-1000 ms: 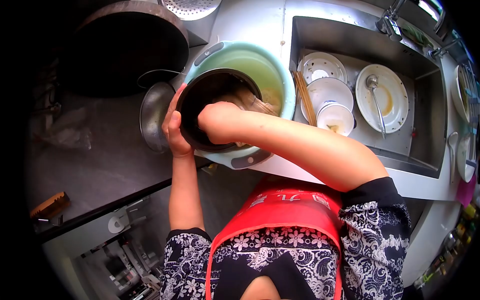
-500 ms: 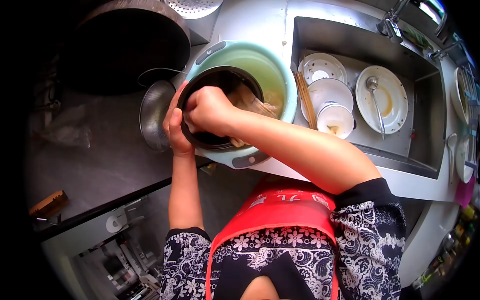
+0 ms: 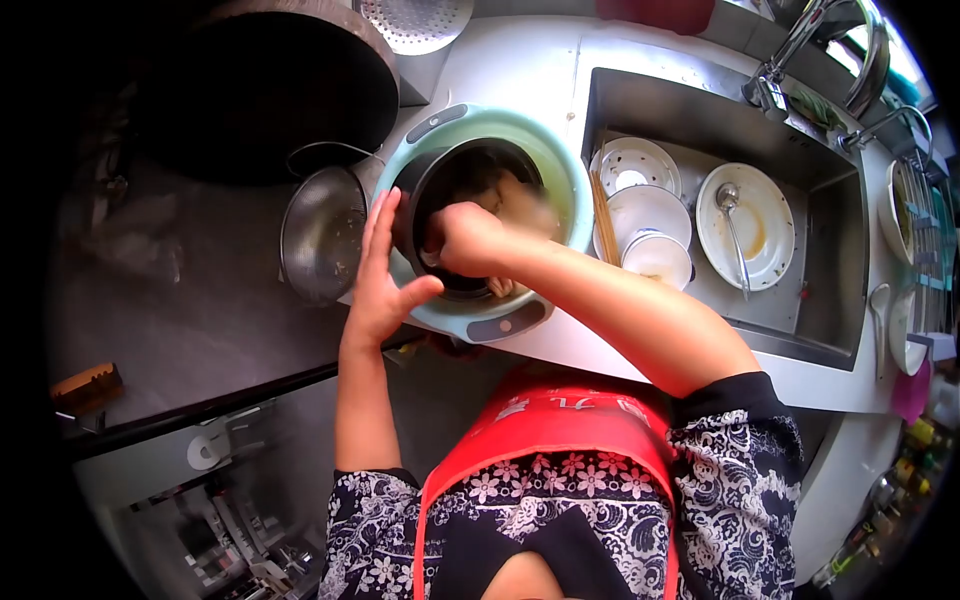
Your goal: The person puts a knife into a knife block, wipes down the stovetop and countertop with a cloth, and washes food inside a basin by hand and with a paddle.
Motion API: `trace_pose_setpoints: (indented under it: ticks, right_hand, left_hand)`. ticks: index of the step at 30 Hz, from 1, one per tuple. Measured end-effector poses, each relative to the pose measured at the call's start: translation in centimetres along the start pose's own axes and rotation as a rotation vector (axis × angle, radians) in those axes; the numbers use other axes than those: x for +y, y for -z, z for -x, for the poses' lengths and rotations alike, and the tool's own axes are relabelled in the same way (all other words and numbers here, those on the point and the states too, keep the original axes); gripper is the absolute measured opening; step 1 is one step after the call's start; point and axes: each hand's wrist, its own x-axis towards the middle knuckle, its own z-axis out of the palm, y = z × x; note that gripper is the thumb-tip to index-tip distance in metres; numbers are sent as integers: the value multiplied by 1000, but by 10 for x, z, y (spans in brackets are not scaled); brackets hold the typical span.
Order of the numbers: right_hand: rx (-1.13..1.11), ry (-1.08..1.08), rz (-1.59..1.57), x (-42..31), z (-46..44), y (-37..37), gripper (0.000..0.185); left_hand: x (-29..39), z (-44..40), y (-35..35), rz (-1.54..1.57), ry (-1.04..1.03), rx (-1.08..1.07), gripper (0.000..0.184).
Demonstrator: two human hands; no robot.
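A dark round pot (image 3: 427,185) sits tilted inside a pale green basin (image 3: 575,190) holding cloudy water. My right hand (image 3: 468,240) is closed in a fist inside the pot, gripping a beige cloth (image 3: 515,205) whose loose part is smeared by motion. Its fingertips are hidden. My left hand (image 3: 385,290) lies against the left side of the pot and basin, fingers stretched and thumb apart. Whether its fingertips press on the pot, I cannot tell.
A wire-mesh strainer (image 3: 325,235) lies left of the basin, below a large dark wok (image 3: 270,90). To the right, the steel sink (image 3: 835,230) holds dirty plates, a bowl (image 3: 657,262), chopsticks (image 3: 604,220) and a spoon (image 3: 735,230). A faucet (image 3: 770,90) stands behind.
My left hand has let go of the pot's rim and opened out. The pot has shifted rightward in the basin and tilted, while my right hand has moved right with the cloth.
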Motion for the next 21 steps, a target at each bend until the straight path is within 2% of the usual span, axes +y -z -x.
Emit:
trace_pose_setpoints:
  ticks: [2,3,4,6,7,8,9,10,11,12,14,15,16,18,19,21]
  right_hand:
    - [17,-172,-610,-19,17,20,26]
    - [5,-168,-734,-29,26,29,31]
    - [3,-165,-731,-25,23,22,31]
    - [-133,-72,-900,-10,15,1,35]
    - [-112,28,-771,-10,19,-1,38]
    - [-113,30,-767,-10,19,0,38]
    - [-190,14,-531,-10,19,1,39]
    - [-263,-3,-295,-11,20,2,39]
    - [-281,-45,-147,-13,24,5,46]
    - [-282,-45,-145,-12,23,6,46]
    - [-305,-16,353,-8,15,8,38]
    - [-86,153,609,16,1,-15,25]
    - [-83,153,610,13,1,-9,25]
    - [-222,193,1011,3,5,6,19]
    - [-112,215,990,7,3,1,17]
    - [-95,189,961,10,-2,-14,17]
  left_hand:
    - [-2,11,-8,-107,-9,25,110]
    - [-4,11,-11,-106,-9,30,110]
    - [-7,10,-14,-54,-30,71,104]
    - [-14,5,-16,1,-54,114,99]
    - [-18,1,-16,-6,-68,147,91]
    - [-19,-3,-15,-14,-83,179,84]
    - [-18,-6,-14,14,-78,207,71]
    - [-13,-10,-10,30,-50,213,67]
    - [-12,-15,-6,49,-25,189,65]
    - [-10,-20,-2,68,0,165,64]
    - [4,-28,6,48,33,144,62]
    - [6,-32,11,43,56,81,62]
    - [7,-36,13,38,79,16,62]
    - [4,-38,14,81,83,-12,62]
    - [2,-38,14,102,59,-10,62]
    - [-2,-37,11,120,36,-11,62]
